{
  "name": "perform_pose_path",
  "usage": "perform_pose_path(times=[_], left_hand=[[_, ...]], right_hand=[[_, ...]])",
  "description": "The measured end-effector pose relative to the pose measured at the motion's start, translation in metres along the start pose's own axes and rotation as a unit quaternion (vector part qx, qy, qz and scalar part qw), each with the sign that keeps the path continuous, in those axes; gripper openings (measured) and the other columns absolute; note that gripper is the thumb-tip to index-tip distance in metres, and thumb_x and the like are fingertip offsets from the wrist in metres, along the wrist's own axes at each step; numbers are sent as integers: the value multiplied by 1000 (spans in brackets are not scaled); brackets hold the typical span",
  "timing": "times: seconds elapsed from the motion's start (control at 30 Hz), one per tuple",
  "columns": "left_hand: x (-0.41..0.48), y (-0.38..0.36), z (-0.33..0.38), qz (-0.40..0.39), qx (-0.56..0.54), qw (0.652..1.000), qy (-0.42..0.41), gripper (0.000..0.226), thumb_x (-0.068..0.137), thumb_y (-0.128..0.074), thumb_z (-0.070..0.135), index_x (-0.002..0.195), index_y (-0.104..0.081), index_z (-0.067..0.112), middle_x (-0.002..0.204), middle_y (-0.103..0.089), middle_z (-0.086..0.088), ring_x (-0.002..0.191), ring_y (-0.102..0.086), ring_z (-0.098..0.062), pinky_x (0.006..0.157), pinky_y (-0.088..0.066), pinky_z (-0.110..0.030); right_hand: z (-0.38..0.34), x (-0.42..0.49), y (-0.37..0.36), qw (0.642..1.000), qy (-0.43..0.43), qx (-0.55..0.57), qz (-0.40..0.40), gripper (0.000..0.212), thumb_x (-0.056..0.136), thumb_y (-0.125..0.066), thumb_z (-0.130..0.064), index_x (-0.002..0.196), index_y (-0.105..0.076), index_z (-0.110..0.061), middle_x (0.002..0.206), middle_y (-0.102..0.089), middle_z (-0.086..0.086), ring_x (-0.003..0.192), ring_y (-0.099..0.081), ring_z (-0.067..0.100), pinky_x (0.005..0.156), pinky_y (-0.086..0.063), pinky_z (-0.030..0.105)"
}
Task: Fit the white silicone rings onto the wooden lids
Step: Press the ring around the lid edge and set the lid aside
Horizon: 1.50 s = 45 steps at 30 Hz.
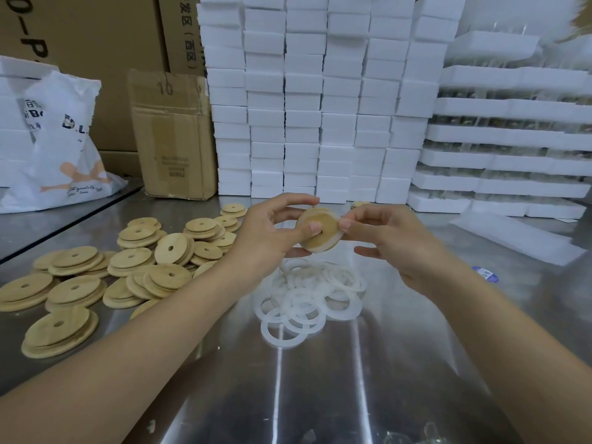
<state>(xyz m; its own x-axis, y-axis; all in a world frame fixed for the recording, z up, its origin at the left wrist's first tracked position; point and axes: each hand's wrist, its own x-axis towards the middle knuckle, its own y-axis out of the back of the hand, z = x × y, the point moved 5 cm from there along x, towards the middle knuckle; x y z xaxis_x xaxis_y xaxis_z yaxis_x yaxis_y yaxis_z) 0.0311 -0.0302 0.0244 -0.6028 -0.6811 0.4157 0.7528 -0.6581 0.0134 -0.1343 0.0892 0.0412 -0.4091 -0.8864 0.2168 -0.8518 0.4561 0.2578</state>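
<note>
Round wooden lid (323,228), soft white ring (332,244)

I see bright, even light; streaky glare on the table (320,395) at 6 o'clock, blur and bending at 1 o'clock.
</note>
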Motion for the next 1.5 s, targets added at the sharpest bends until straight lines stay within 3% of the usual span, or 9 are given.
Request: perform_pose_path(times=[0.17,0.33,0.57,0.7,0.9,1.07,1.17,1.27,1.5], left_hand=[[-3,-3,-3,-12,-12,1000,11,36,88,-87,14,120,-78,29,111,-81,-4,106,-78,-23,75,-68,-46],[-6,-2,-9,4,-37,999,29,32,92,-84,12,117,-80,31,117,-76,-7,108,-77,-25,75,-68,-46],[-8,-5,-10,9,10,1000,14,40,92,-79,3,117,-79,34,121,-69,-6,108,-75,-23,75,-68,-40],[-10,-11,-8,-20,88,995,-33,40,91,-77,0,114,-79,33,113,-77,10,113,-72,-12,76,-66,-31],[-7,-9,-7,-37,55,998,-11,37,96,-78,3,120,-76,31,108,-82,-2,97,-80,-24,72,-68,-41],[-6,-5,-1,-62,13,998,5,42,96,-79,6,129,-69,28,108,-83,-8,102,-80,-31,79,-68,-46],[-7,-6,-3,-82,6,997,14,43,95,-80,7,132,-68,27,111,-82,-10,105,-79,-31,81,-68,-49],[-8,-4,-8,-75,-23,996,29,43,96,-78,5,131,-71,28,112,-81,-13,105,-79,-33,78,-67,-47],[0,8,-17,-18,-92,994,62,50,84,-80,2,125,-77,31,117,-76,-14,102,-77,-31,82,-66,-53]], right_hand=[[2,-1,3,999,-14,-25,-44,14,96,-77,-26,96,-76,-12,103,-82,1,102,-78,10,104,-53,46],[9,-1,3,1000,-10,-18,-21,28,91,-82,-34,98,-77,-7,101,-82,1,97,-79,12,97,-58,41],[11,1,-11,998,41,-55,9,16,88,-86,-29,87,-75,-17,91,-80,-4,90,-78,21,85,-61,40],[10,2,-13,995,69,-67,26,10,90,-84,-23,86,-76,-19,83,-79,-9,75,-74,4,68,-51,16],[5,2,-4,996,48,-73,11,13,90,-83,-26,88,-76,-15,96,-81,-4,80,-72,3,81,-50,26],[1,3,9,996,25,-84,-22,16,89,-84,-31,89,-78,-16,106,-80,-2,100,-73,14,92,-51,34],[6,2,12,994,0,-90,-59,19,88,-84,-37,93,-80,-19,116,-77,-4,112,-71,10,103,-55,40],[10,2,9,993,-3,-85,-83,19,88,-84,-37,94,-79,-20,112,-79,-7,113,-70,6,101,-58,39],[17,2,-12,992,16,-90,-82,18,87,-86,-37,94,-78,-21,99,-80,-6,92,-74,7,87,-60,31]])
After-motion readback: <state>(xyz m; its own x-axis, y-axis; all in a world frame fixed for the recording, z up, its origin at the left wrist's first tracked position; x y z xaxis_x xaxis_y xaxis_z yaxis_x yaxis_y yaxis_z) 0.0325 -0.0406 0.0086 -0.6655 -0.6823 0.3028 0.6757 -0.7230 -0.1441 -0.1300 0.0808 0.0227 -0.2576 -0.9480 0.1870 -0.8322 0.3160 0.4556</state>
